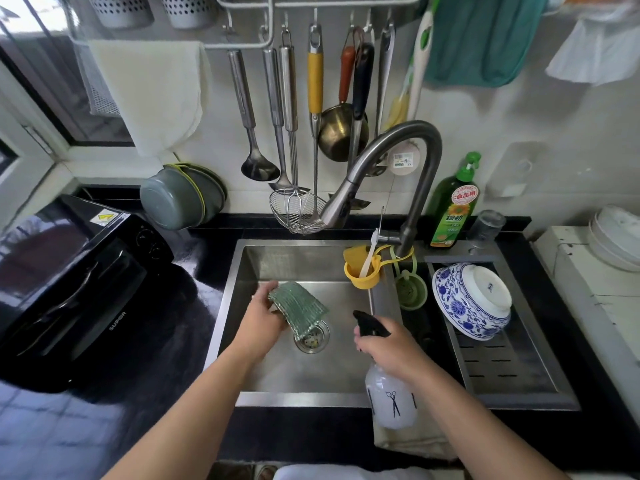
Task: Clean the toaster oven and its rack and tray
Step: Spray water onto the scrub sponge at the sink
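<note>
Toaster oven (69, 282) sits shut on the dark surface (194, 282) left of the sink (228, 306). Your left hand (259, 320) grips a green scouring cloth (299, 306) over the drain; your right hand (388, 344) is wrapped around the spray bottle (389, 400). Aim the nozzle squarely at the cloth and wet it evenly.

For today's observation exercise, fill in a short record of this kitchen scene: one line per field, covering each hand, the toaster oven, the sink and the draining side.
left hand: holds a green scouring cloth over the sink
right hand: grip around the neck of a spray bottle, black nozzle aimed toward the cloth
toaster oven: black, on the counter left of the sink, door closed
sink: steel basin, drain strainer visible below the cloth
faucet: no water visibly running
draining side: blue-and-white bowl tipped on the drain tray
rack and tray: not visible
</note>
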The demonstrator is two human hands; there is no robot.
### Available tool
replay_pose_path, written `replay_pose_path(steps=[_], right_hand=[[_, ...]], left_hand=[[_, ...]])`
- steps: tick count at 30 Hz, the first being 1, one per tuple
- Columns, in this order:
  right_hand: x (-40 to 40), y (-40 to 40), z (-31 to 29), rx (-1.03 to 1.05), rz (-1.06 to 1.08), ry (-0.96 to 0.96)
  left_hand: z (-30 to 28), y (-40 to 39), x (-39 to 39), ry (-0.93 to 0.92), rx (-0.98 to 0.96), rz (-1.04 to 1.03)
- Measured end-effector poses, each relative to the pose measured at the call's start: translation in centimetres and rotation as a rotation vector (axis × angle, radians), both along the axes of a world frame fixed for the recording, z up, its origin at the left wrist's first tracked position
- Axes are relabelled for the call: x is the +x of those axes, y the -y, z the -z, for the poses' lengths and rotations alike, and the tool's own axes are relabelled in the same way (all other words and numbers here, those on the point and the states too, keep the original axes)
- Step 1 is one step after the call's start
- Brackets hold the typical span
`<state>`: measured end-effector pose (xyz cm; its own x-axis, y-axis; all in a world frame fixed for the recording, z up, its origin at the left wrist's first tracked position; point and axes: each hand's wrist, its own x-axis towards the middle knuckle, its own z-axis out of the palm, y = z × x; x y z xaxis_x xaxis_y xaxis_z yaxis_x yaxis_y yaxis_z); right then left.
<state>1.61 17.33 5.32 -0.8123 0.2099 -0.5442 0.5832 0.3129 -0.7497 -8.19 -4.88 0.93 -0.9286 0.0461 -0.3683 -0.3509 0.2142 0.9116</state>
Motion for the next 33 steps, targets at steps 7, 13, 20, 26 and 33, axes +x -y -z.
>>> replay_pose_path(steps=[7, 13, 20, 26, 33], right_hand=[[0.3, -2.0, 0.1, -0.013, 0.037, -0.03], [0.3, -1.7, -0.8, -0.033, -0.041, -0.028], [-2.3, 1.9, -3.4, -0.076, -0.17, -0.029], [-2.9, 2.5, -3.2, 0.055, -0.188, 0.054], [-1.7, 1.6, -1.9, 0.036, -0.255, 0.032]], left_hand=[[-0.5, 1.0, -2.1, -0.29, -1.149, 0.414], [-1.2, 0.2, -1.7, 0.264, 0.096, -0.031], [-1.9, -2.4, 2.3, 0.448, 0.64, -0.065], [-1.4, -3.2, 2.5, 0.407, 0.735, -0.175], [-1.2, -4.0, 2.9, 0.364, 0.742, -0.289]])
